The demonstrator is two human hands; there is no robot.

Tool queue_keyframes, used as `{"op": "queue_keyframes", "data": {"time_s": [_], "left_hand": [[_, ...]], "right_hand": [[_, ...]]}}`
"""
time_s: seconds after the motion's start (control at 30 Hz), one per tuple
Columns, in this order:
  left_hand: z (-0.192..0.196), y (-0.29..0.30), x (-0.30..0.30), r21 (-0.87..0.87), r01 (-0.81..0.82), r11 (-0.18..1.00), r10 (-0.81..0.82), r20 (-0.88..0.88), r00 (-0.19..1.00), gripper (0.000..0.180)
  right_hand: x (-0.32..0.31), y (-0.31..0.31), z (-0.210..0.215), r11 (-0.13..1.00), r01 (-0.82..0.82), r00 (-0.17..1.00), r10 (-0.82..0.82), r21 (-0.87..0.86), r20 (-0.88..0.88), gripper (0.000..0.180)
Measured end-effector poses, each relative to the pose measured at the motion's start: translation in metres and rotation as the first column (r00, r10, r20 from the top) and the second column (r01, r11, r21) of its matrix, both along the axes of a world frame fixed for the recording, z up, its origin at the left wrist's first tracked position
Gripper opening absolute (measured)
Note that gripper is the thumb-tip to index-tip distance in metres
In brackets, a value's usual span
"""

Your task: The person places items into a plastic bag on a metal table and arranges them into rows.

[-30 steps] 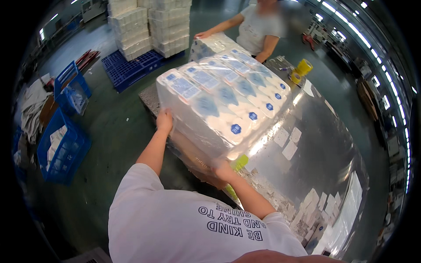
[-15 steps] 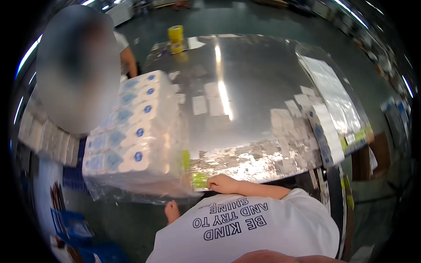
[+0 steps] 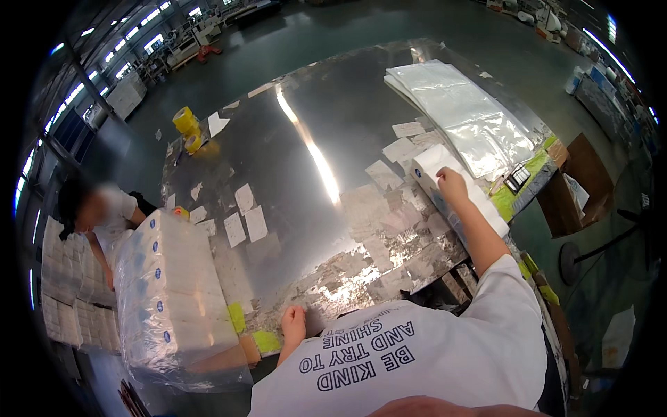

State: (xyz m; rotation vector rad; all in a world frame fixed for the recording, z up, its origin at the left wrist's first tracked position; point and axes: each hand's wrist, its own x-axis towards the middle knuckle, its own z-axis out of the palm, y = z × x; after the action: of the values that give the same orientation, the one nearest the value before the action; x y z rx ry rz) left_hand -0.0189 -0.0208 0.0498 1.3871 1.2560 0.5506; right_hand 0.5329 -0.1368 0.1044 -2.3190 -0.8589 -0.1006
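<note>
Right hand (image 3: 451, 185) presses a flat white stack (image 3: 455, 194) on shiny steel.

Glossy metal table (image 3: 333, 111) (mirror-like glare), clear shiny plastic bags (image 3: 465, 118), matt white paper roll (image 3: 434, 163)

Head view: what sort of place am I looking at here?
Most likely a packing floor in a factory or warehouse: a big steel table, a plastic-wrapped bale of paper rolls, a stack of clear bags, tape rolls and machinery on an open concrete floor.
</note>
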Motion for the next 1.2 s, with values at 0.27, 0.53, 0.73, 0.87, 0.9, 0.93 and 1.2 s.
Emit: {"op": "queue_keyframes", "data": {"time_s": [0.27,0.53,0.73,0.87,0.9,0.93,1.2], "left_hand": [[0.014,-0.009,0.059,-0.075,0.115,0.991,-0.125,-0.155,0.980,0.023],[0.007,-0.010,0.065,-0.048,0.103,0.994,-0.113,-0.295,0.949,0.029],[0.007,-0.011,0.092,-0.039,0.146,0.989,-0.149,-0.397,0.905,0.029],[0.013,-0.011,0.097,-0.034,0.145,0.989,-0.147,-0.360,0.921,0.030],[0.009,-0.015,0.096,-0.015,0.144,0.989,-0.140,-0.370,0.919,0.029],[0.007,-0.012,0.095,0.007,0.170,0.985,-0.154,-0.383,0.911,0.029],[-0.007,0.002,0.093,-0.073,0.220,0.973,-0.229,-0.439,0.869,0.028]], "right_hand": [[0.201,-0.057,-0.060,0.923,0.380,0.925,-0.379,-0.058,0.031,0.045],[0.233,-0.078,-0.141,0.753,0.489,0.869,-0.464,-0.442,0.171,0.023],[0.222,-0.062,-0.107,0.700,0.441,0.894,-0.397,-0.562,0.208,0.019],[0.241,-0.064,-0.127,0.793,0.457,0.888,-0.382,-0.404,0.255,0.021],[0.242,-0.061,-0.114,0.793,0.425,0.903,-0.342,-0.436,0.259,0.020],[0.239,-0.067,-0.109,0.783,0.412,0.910,-0.326,-0.465,0.258,0.020],[0.248,-0.074,-0.130,0.766,0.441,0.897,-0.353,-0.468,0.267,0.016]]}}
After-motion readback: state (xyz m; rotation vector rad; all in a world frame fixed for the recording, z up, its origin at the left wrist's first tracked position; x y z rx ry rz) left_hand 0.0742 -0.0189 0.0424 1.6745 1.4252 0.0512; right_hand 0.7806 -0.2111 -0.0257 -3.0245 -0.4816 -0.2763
